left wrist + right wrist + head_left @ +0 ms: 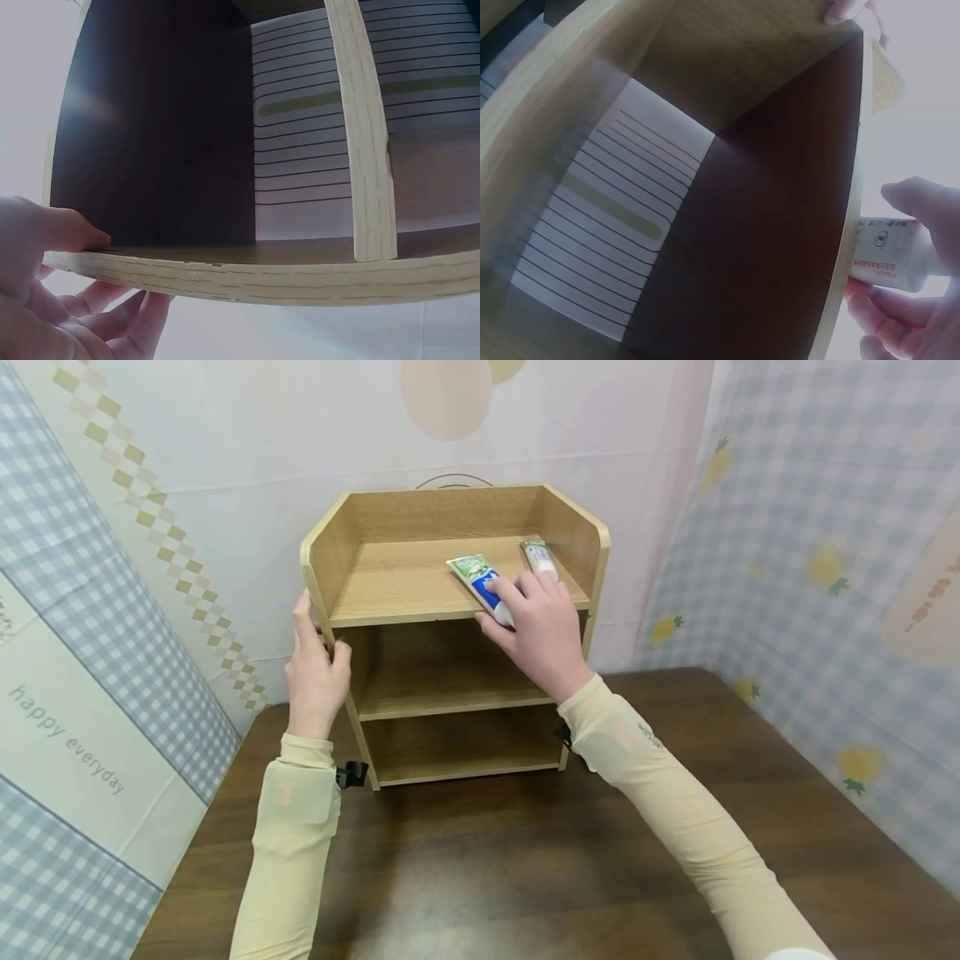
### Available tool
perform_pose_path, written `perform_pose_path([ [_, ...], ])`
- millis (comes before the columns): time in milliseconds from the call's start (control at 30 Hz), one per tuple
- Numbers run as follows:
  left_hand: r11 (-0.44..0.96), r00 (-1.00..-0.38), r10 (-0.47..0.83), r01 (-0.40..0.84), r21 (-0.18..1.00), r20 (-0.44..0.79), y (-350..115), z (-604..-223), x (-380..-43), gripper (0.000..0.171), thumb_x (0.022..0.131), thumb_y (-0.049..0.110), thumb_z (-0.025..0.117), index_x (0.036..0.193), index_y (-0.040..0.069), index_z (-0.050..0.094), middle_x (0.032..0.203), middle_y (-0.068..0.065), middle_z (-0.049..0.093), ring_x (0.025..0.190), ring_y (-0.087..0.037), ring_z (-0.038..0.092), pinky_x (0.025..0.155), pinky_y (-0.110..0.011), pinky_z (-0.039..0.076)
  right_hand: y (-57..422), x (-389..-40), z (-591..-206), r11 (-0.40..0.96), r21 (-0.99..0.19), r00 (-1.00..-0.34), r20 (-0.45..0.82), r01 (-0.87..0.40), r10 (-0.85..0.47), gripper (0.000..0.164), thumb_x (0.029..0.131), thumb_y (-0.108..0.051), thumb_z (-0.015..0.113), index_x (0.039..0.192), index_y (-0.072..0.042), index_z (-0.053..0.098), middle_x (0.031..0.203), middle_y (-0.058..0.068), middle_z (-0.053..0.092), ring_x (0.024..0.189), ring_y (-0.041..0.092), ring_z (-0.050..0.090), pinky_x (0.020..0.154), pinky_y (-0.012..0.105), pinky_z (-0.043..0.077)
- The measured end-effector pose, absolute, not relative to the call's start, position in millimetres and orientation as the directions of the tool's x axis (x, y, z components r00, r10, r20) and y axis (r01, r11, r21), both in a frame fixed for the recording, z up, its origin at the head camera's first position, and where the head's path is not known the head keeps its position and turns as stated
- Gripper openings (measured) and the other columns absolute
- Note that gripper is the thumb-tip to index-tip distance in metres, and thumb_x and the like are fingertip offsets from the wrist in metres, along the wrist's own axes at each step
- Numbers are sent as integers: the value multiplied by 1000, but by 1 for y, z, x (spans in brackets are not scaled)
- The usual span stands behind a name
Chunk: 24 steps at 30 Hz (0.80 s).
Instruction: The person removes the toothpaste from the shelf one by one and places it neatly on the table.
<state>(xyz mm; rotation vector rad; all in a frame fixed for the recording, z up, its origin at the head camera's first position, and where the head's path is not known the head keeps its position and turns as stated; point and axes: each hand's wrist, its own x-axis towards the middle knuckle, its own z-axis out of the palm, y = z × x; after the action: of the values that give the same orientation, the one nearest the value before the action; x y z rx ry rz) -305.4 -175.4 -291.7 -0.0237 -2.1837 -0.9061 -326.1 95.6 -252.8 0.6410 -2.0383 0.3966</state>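
Note:
A small wooden shelf unit (457, 707) with a walled top stands on the table. My left hand (315, 681) grips the front edge of its left side panel (225, 281); in the left wrist view the thumb lies inside and the fingers outside. At the front of the top board, my right hand (543, 627) holds a green, blue and white toothpaste tube (480, 578) near its white cap end. In the right wrist view the printed white underside of the tube (885, 251) shows between thumb and fingers. A second, mostly white tube (537, 557) lies behind that hand, partly hidden.
Below the top board are open compartments, divided by a middle board (457, 707). The dark brown table (480, 877) extends in front of the unit. Patterned cloth (247, 435) hangs behind and at both sides.

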Motion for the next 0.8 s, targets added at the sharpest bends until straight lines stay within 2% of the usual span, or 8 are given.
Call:
perform_pose_path([
  [167, 745, -714, -257, 282, 604, 651, -176, -292, -305, 70, 92, 12, 44, 152, 35, 15, 117, -16, 55, 72, -37, 52, 63, -46, 38, 95, -323, -258, 791, -44, -406, 875, -610, -264, 28, 89, -31, 67, 109, -11, 68, 90, 12, 63, 85, 28, 53, 70, 40, 40],
  [400, 747, -713, -251, 287, 599, 655, -177, -292, -305, 70, 92, 12, 43, 152, 35, 15, 114, -15, 55, 70, -35, 51, 62, -43, 36, 94, -325, -264, 754, -61, -354, 906, -654, -234, 25, 87, -24, 67, 107, -9, 69, 89, 14, 61, 78, 29, 53, 70, 40, 41],
  [800, 745, -712, -247, 295, 599, 658, -179, -293, -308, 71, 92, 11, 42, 152, 36, 14, 113, -15, 54, 72, -34, 51, 63, -43, 38, 95, -324, -272, 709, -52, -302, 925, -703, -231, 24, 87, -18, 66, 108, -6, 70, 88, 16, 58, 81, 30, 50, 73, 39, 41],
])
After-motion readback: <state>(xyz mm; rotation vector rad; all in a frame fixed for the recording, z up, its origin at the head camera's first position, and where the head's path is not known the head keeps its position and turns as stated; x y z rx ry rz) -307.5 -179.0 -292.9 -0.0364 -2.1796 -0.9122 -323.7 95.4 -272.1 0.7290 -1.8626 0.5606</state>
